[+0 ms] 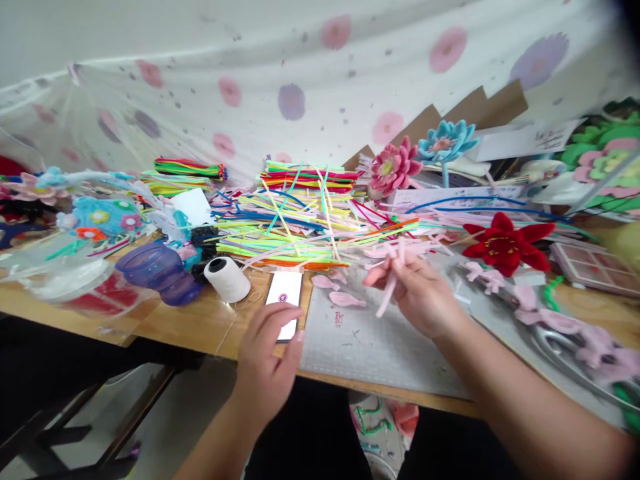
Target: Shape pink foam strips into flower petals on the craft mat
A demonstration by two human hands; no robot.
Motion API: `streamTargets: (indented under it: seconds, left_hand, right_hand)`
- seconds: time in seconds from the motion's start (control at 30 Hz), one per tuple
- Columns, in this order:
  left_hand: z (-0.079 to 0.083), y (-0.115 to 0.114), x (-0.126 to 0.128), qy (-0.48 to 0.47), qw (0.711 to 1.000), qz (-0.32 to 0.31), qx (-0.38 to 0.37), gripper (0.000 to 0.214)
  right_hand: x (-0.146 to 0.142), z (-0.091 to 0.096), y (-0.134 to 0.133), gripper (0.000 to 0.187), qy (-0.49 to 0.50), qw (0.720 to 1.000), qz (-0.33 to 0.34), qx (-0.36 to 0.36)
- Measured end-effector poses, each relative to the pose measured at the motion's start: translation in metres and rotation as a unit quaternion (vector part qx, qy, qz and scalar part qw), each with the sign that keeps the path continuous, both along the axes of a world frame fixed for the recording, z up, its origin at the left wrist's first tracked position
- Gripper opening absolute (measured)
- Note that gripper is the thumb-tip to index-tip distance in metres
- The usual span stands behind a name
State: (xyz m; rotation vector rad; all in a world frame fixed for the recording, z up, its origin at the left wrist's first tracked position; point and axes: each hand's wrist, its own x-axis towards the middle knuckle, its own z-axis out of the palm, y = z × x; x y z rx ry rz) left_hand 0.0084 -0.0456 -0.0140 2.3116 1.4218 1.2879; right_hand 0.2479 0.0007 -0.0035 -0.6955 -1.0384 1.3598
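Pinching a pink pipe cleaner (389, 292) above the cutting mat (360, 347), left hand (267, 363) at the phone (284, 293).
The right hand (425, 297) grips it between thumb and fingertips, raised off the mat by the worktop's (175, 327) front edge, probably so its ends hang free. The left hand, fingers loosely spread and holding nothing, hovers over the lit phone lying flat beside the white thread spool (227, 279).

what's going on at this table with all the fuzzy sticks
A person is working at a craft table. Their right hand pinches a pink pipe cleaner above a grey cutting mat. The left hand is open over the near end of a phone lying flat beside a white thread spool. A heap of coloured pipe cleaners and a red flower lie behind.
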Motion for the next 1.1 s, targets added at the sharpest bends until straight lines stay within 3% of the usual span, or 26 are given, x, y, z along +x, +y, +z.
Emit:
streamTargets:
  seconds: [0.1, 0.23, 0.37, 0.5, 0.57, 0.7, 0.83, 0.97, 1.1]
  left_hand:
    - [0.009, -0.010, 0.042, -0.130, 0.974, -0.099, -0.157, 0.029]
    - [0.011, -0.018, 0.080, -0.317, 0.899, -0.161, -0.257, 0.034]
    - [0.009, -0.032, 0.097, -0.271, 0.885, -0.207, -0.316, 0.030]
    - [0.009, -0.051, 0.104, -0.230, 0.899, -0.202, -0.314, 0.033]
    - [0.010, -0.058, 0.104, -0.242, 0.888, -0.217, -0.326, 0.035]
    - [0.012, -0.069, 0.100, -0.302, 0.823, -0.282, -0.391, 0.033]
    - [0.012, -0.078, 0.099, -0.357, 0.766, -0.253, -0.471, 0.034]
    - [0.009, -0.088, 0.100, -0.392, 0.697, -0.271, -0.536, 0.034]
    - [0.004, -0.097, 0.098, -0.413, 0.669, -0.287, -0.547, 0.033]
  right_hand:
    - [-0.022, 0.002, -0.019, 0.018, -0.003, 0.999, 0.046, 0.001]
    - [-0.033, 0.004, -0.044, 0.019, 0.059, 0.998, -0.036, -0.005]
    - [-0.031, 0.003, -0.069, 0.021, 0.091, 0.993, -0.049, -0.054]
    - [-0.030, 0.001, -0.091, 0.024, 0.107, 0.990, -0.051, -0.078]
    - [-0.030, 0.002, -0.100, 0.025, 0.112, 0.989, -0.050, -0.079]
    - [-0.029, 0.003, -0.113, 0.027, 0.111, 0.990, -0.042, -0.072]
    - [-0.027, 0.004, -0.122, 0.024, 0.115, 0.991, -0.025, -0.064]
    - [-0.019, 0.010, -0.126, 0.022, 0.164, 0.983, -0.070, -0.049]
    - [-0.011, 0.019, -0.131, 0.023, 0.210, 0.971, -0.060, -0.100]
